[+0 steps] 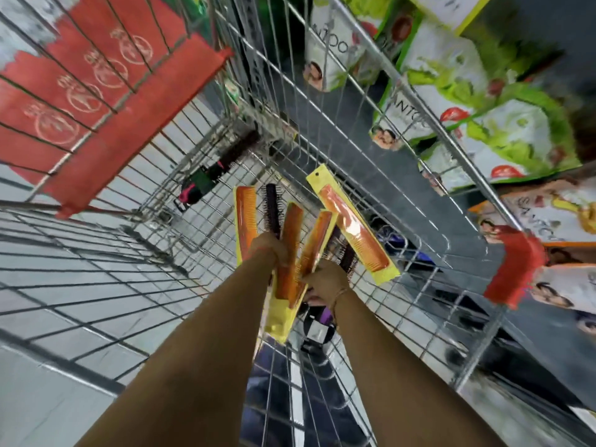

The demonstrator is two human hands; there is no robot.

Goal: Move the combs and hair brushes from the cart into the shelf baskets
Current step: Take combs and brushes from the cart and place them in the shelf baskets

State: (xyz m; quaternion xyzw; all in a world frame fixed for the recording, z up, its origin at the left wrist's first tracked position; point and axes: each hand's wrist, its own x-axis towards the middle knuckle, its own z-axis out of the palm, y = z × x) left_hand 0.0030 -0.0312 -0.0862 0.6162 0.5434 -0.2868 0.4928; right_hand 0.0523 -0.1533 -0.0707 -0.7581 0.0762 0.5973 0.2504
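Both my arms reach down into a wire shopping cart (364, 162). My left hand (269, 245) is closed around a fan of orange combs in yellow packs (290, 240) together with a black round hair brush (272, 209). My right hand (325, 280) grips the same bundle from the right, with dark brush bristles (348, 258) showing just beyond it. Another packaged orange comb (351, 227) leans against the cart's right wall. A dark brush with a pink handle (206, 179) lies at the far end of the cart floor.
The cart's red child-seat flap (106, 91) hangs at the upper left and a red handle piece (516, 266) sits on the right rim. Shelves of green and white hair-product boxes (483, 91) stand to the right. Dark packs (316, 330) lie under my hands. Grey floor tiles show through the wires.
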